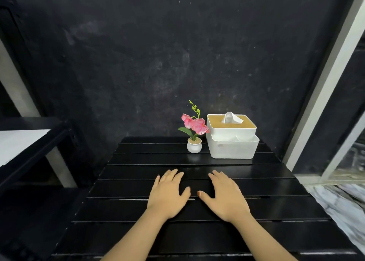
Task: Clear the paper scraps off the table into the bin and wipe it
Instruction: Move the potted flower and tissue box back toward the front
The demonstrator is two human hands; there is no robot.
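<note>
While both hands lie flat, palms down, on the black slatted bench (256, 183), nothing is held: the left hand (167, 194) and the right hand (225, 197) are spread side by side with fingers straight, each grip released. No paper scraps show anywhere on the slats, and no bin is in view, so the clearing looks done or the scraps sit out of frame; I cannot tell which. Up at the far edge stands a white tissue box (232, 136) with a tissue (231, 118) poking from its wooden lid, just beside a small potted orchid (194, 130). If wiping comes next, that tissue is the likely tool: light, soft, easily torn, best pinched at the raised tuft and drawn straight up. The pot looks tippy, so reach clear of it.
</note>
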